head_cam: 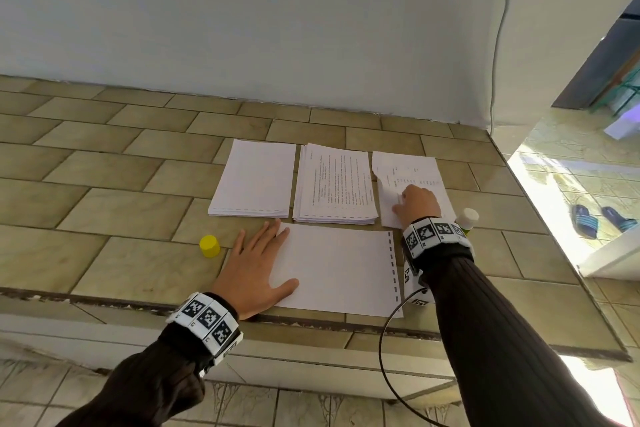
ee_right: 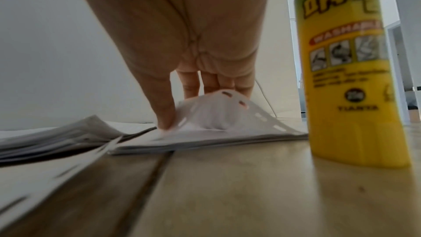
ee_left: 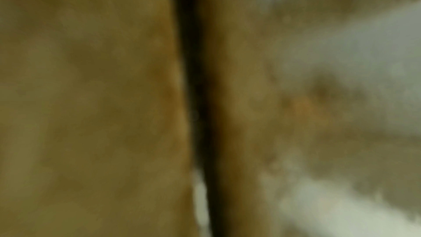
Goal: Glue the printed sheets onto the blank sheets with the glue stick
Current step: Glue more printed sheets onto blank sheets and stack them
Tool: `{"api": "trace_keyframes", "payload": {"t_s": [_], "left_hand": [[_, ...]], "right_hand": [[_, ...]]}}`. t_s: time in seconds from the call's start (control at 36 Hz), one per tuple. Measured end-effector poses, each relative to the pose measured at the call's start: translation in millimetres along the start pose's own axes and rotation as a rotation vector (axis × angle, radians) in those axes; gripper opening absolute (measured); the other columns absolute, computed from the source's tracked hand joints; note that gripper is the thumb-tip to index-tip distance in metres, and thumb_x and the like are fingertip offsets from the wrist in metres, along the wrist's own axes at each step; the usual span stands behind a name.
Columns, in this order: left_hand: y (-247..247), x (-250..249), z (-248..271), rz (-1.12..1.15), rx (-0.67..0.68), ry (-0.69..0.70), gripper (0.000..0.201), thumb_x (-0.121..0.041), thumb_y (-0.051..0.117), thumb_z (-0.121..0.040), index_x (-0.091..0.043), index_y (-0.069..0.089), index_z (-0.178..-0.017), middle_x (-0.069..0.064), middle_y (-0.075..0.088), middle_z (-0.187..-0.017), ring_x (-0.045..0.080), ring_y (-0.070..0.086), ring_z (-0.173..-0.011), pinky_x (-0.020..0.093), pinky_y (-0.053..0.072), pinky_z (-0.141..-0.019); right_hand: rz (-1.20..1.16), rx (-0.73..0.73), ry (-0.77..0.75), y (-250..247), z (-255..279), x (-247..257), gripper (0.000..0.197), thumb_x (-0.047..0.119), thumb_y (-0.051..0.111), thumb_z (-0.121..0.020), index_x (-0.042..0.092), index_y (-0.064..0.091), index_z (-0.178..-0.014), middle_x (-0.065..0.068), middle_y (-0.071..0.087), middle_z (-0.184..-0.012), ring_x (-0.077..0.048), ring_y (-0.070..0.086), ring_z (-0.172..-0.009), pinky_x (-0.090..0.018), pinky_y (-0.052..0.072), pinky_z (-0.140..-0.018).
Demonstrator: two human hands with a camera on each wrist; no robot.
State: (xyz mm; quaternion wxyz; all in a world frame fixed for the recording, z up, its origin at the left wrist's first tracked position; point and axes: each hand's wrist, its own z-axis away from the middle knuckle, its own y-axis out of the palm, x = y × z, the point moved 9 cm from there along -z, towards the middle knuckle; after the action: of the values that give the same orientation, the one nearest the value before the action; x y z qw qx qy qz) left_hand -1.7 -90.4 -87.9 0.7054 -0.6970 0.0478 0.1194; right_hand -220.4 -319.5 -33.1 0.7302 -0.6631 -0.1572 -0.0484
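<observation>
A blank sheet [head_cam: 339,270] with a punched right edge lies at the front of the tiled counter [head_cam: 114,211]. My left hand [head_cam: 263,253] rests flat on its left end, fingers straight. Behind it lie a blank stack [head_cam: 254,178], a printed stack [head_cam: 334,184] and a right-hand pile of printed sheets [head_cam: 412,166]. My right hand [head_cam: 401,201] is on that pile; in the right wrist view the right hand [ee_right: 182,107] pinches the top printed sheet [ee_right: 218,114], whose punched edge buckles upward. The yellow glue stick [head_cam: 467,218] [ee_right: 350,78] stands uncapped beside my right wrist.
The glue stick's yellow cap [head_cam: 209,245] stands on the counter left of my left hand. A wall [head_cam: 277,28] backs the counter, whose right edge [head_cam: 540,211] drops to a floor with sandals [head_cam: 602,218]. A black cable [head_cam: 391,357] hangs below my right arm. The left wrist view is a blur.
</observation>
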Motion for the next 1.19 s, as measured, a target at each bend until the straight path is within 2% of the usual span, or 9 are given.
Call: {"api": "trace_keyframes", "payload": {"t_s": [0.22, 0.33, 0.47, 0.58, 0.72, 0.86, 0.94, 1.0, 1.19], "left_hand": [[-11.7, 1.6, 2.5, 0.185, -0.117, -0.014, 0.093, -0.077, 0.022, -0.078, -0.027, 0.008, -0.155, -0.014, -0.005, -0.161, -0.001, 0.005, -0.144, 0.037, -0.002, -0.122], [-24.3, 13.3, 4.3, 0.522, -0.262, -0.063, 0.079, -0.073, 0.030, -0.085, -0.033, 0.021, -0.152, -0.012, 0.022, -0.159, 0.003, 0.022, -0.142, 0.040, 0.021, -0.120], [-50.9, 22.3, 14.5, 0.937, -0.510, -0.093, 0.065, -0.077, 0.030, -0.088, -0.033, 0.043, -0.136, -0.009, 0.070, -0.111, 0.008, 0.064, -0.103, 0.029, 0.052, -0.090], [-48.0, 24.6, -0.3, 1.351, -0.371, -0.265, 0.075, -0.082, 0.030, -0.084, -0.030, 0.042, -0.136, 0.005, 0.075, -0.088, 0.022, 0.072, -0.071, 0.027, 0.057, -0.059], [-42.6, 21.2, -7.2, 1.387, -0.177, -0.415, 0.020, -0.023, 0.054, -0.098, -0.021, 0.059, -0.118, 0.006, 0.074, -0.092, 0.020, 0.071, -0.069, 0.028, 0.058, -0.054], [-35.6, 10.4, -5.6, 1.273, -0.054, -0.334, 0.026, 0.008, 0.060, -0.089, -0.014, 0.065, -0.100, 0.004, 0.066, -0.111, 0.017, 0.066, -0.093, 0.023, 0.057, -0.060], [-36.4, 6.2, -3.9, 1.303, -0.044, -0.318, 0.025, 0.010, 0.061, -0.088, -0.012, 0.065, -0.099, 0.002, 0.065, -0.110, 0.014, 0.066, -0.092, 0.024, 0.059, -0.062], [-36.5, 5.1, -2.1, 1.310, -0.040, -0.314, 0.025, 0.010, 0.061, -0.087, -0.012, 0.065, -0.099, 0.000, 0.065, -0.110, 0.013, 0.067, -0.091, 0.025, 0.059, -0.063], [-36.9, 8.8, 3.0, 1.160, -0.042, -0.289, 0.015, -0.004, 0.064, -0.091, -0.015, 0.072, -0.096, -0.014, 0.072, -0.098, 0.000, 0.068, -0.089, 0.015, 0.052, -0.069]], "right_hand": [[-0.325, -0.135, -0.184, -31.5, 25.9, 19.8, 0.033, 0.027, 0.065, -0.089, 0.013, 0.057, -0.119, -0.007, 0.060, -0.116, -0.024, 0.056, -0.106, -0.044, 0.047, -0.097], [-0.387, -0.072, -0.320, -38.3, 54.8, 37.4, 0.034, 0.027, 0.071, -0.085, 0.021, 0.059, -0.116, -0.004, 0.056, -0.123, -0.021, 0.051, -0.113, -0.039, 0.044, -0.101], [-0.408, 0.041, -0.476, -27.8, 92.7, 43.4, 0.033, 0.031, 0.074, -0.081, 0.036, 0.060, -0.111, 0.001, 0.045, -0.140, -0.018, 0.035, -0.129, -0.034, 0.031, -0.105], [-0.408, 0.110, -0.543, -15.4, 114.2, 44.8, 0.035, 0.029, 0.076, -0.079, 0.042, 0.060, -0.107, 0.003, 0.037, -0.148, -0.016, 0.026, -0.137, -0.038, 0.023, -0.112], [-0.390, 0.170, -0.567, -5.4, 125.9, 42.8, 0.040, 0.023, 0.077, -0.078, 0.050, 0.055, -0.099, 0.005, 0.021, -0.158, -0.018, 0.014, -0.144, -0.040, 0.014, -0.116], [-0.437, 0.194, -0.501, -2.5, 126.0, 30.5, 0.051, 0.017, 0.078, -0.077, 0.052, 0.053, -0.104, 0.004, 0.004, -0.162, -0.013, 0.006, -0.146, -0.029, 0.011, -0.112], [-0.574, 0.280, -0.441, -1.2, 124.5, 23.6, 0.051, 0.007, 0.075, -0.079, 0.042, 0.054, -0.110, 0.005, 0.023, -0.155, -0.010, 0.021, -0.141, -0.037, 0.034, -0.112], [-0.645, 0.313, -0.397, -1.6, 122.2, 17.1, 0.048, 0.004, 0.073, -0.080, 0.039, 0.055, -0.109, 0.010, 0.042, -0.137, -0.016, 0.051, -0.123, -0.035, 0.054, -0.094], [-0.602, 0.266, -0.267, 0.3, 115.2, -5.6, 0.023, 0.015, 0.070, -0.086, 0.033, 0.063, -0.098, -0.004, 0.064, -0.108, -0.027, 0.063, -0.095, -0.041, 0.057, -0.086]]}}
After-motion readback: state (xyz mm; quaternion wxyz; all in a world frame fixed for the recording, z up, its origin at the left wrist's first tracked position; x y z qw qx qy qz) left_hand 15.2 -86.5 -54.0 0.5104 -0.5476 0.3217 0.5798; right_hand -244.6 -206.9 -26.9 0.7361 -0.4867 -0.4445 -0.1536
